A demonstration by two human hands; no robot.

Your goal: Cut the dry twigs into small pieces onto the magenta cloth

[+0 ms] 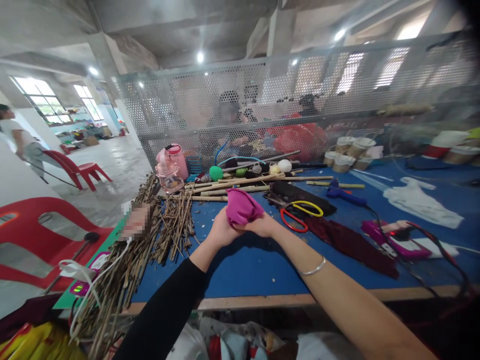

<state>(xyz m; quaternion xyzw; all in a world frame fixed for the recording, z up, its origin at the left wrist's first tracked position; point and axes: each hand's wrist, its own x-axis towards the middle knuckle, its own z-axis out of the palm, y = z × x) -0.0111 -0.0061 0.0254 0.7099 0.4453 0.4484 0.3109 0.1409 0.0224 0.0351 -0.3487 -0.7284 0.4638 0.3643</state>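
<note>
A bunched piece of magenta cloth (243,206) is held up over the blue tabletop (240,275), between my two hands. My left hand (222,230) closes on its left and lower side. From the right, my right hand (263,225) grips its lower edge, with the fingers partly hidden under the folds. Scissors (294,220) with one red and one yellow handle lie just right of my right hand. Beyond them are a black cloth (303,195) and a dark maroon cloth (348,245).
Many dry twigs (172,230) cover the left side. Bamboo sticks (236,186) and yarn balls (216,173) lie behind my hands. A blue glue gun (343,194), a purple power strip (397,242) and cords are at right. A perforated metal screen (202,105) stands behind; people are beyond it.
</note>
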